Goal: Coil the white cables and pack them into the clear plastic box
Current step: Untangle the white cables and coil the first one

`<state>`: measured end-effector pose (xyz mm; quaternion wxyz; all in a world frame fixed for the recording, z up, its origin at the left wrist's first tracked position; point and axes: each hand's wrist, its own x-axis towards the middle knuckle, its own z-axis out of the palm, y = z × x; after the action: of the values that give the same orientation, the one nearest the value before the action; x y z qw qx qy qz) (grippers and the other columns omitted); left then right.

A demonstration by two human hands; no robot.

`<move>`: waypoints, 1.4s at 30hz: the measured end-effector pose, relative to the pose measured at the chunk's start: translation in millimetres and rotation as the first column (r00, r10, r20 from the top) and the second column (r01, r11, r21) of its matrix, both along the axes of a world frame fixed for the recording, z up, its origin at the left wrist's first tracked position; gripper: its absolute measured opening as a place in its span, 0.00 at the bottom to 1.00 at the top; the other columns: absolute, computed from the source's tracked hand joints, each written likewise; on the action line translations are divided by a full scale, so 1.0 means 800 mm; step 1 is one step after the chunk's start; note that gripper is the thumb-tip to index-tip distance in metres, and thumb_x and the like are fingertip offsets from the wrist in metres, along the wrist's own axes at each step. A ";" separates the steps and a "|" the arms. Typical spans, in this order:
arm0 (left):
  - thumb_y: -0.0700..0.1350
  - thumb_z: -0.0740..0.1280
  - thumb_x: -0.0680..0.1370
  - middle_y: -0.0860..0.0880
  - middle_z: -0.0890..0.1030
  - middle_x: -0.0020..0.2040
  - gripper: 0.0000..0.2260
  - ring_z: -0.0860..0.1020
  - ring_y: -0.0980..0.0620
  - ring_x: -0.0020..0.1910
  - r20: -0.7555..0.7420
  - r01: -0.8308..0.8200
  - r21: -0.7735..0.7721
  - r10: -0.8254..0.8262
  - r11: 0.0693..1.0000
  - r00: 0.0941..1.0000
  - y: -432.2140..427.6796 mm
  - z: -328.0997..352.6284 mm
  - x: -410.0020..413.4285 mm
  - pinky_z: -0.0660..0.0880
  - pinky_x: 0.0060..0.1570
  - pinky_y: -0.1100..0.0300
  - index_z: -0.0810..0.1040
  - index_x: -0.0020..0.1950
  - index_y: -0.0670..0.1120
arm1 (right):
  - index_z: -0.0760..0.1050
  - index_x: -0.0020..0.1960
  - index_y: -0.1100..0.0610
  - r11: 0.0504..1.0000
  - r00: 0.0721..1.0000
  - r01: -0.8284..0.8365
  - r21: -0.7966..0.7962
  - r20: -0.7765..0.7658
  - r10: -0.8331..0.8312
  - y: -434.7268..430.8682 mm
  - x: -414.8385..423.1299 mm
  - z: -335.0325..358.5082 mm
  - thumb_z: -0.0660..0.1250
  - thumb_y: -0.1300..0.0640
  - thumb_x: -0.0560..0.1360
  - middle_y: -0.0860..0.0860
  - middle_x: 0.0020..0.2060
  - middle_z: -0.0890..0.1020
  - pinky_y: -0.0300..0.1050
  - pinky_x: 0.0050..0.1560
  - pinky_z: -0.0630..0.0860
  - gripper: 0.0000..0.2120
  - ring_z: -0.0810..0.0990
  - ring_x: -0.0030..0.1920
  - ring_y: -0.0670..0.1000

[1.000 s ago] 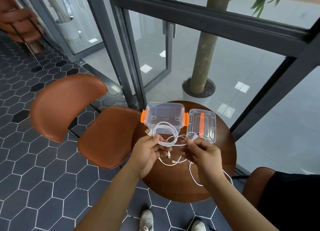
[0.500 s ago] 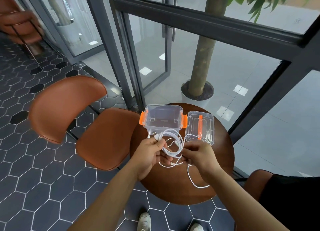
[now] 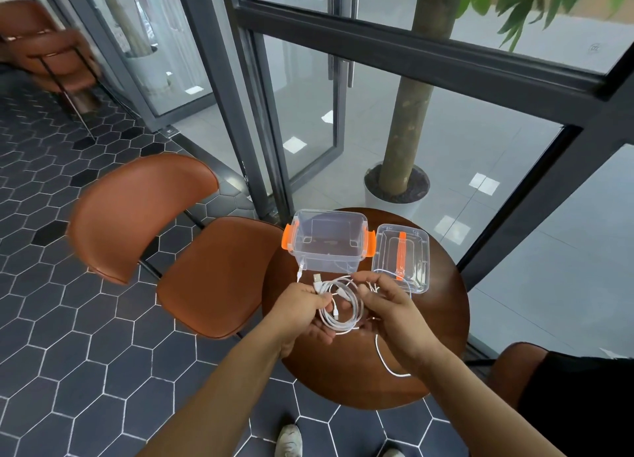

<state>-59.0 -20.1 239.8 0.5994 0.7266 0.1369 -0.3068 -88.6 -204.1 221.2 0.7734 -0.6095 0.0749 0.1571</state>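
The round, dark brown wooden desk (image 3: 343, 384) stands on a floor (image 3: 103, 353) of dark hexagonal tiles. At its far edge sits the clear plastic box (image 3: 326, 265), upright and open at the top, with an orange latch (image 3: 287, 237) on each short side. Just beside it on the right lies its clear lid (image 3: 417, 250), flat, with an orange strip along its middle. Nearer the person, a loose stretch of white cable (image 3: 383, 357) curves across the bare wood.

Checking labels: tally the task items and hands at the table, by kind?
Clear box: 1
Lid: 1
White cable coil: 1, strand count unclear
Hands: 2, left hand and right hand, both on the coil
Total: 5
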 end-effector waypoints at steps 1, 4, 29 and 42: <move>0.42 0.62 0.83 0.37 0.83 0.35 0.12 0.82 0.40 0.32 0.003 -0.005 0.016 0.005 1.000 1.000 0.000 -0.001 0.001 0.82 0.35 0.50 0.78 0.45 0.35 | 0.78 0.60 0.54 0.998 0.998 -0.021 -0.061 0.050 0.024 0.002 -0.003 0.001 0.70 0.62 0.78 0.58 0.44 0.85 0.46 0.36 0.79 0.12 0.81 0.36 0.53; 0.42 0.63 0.83 0.36 0.84 0.37 0.12 0.83 0.38 0.36 -0.009 0.016 0.025 -0.016 1.000 1.000 -0.005 -0.001 0.002 0.83 0.38 0.49 0.79 0.48 0.35 | 0.79 0.55 0.48 0.947 0.984 -0.003 -0.321 0.165 0.060 0.011 -0.004 -0.003 0.76 0.65 0.71 0.56 0.44 0.85 0.55 0.40 0.82 0.17 0.82 0.41 0.61; 0.39 0.61 0.84 0.37 0.82 0.34 0.11 0.82 0.37 0.34 0.158 0.044 -0.058 -0.034 0.997 0.987 -0.025 0.007 -0.010 0.82 0.40 0.46 0.76 0.43 0.36 | 0.82 0.50 0.68 0.968 0.964 0.204 -0.148 -0.142 -0.225 -0.007 0.022 0.015 0.68 0.62 0.79 0.60 0.34 0.83 0.41 0.28 0.76 0.08 0.80 0.30 0.53; 0.41 0.60 0.84 0.39 0.81 0.30 0.13 0.81 0.38 0.28 0.037 0.129 0.124 -0.134 0.984 0.990 -0.023 0.001 -0.003 0.79 0.28 0.54 0.76 0.43 0.37 | 0.80 0.58 0.69 0.905 0.939 0.076 0.418 -0.334 0.075 -0.010 0.010 -0.019 0.64 0.69 0.75 0.62 0.44 0.84 0.50 0.45 0.84 0.14 0.84 0.42 0.56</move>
<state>-61.1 -38.5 240.9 0.5354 0.7758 0.0935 -0.3205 -80.7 -211.7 206.0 0.8623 -0.3899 0.1724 0.2731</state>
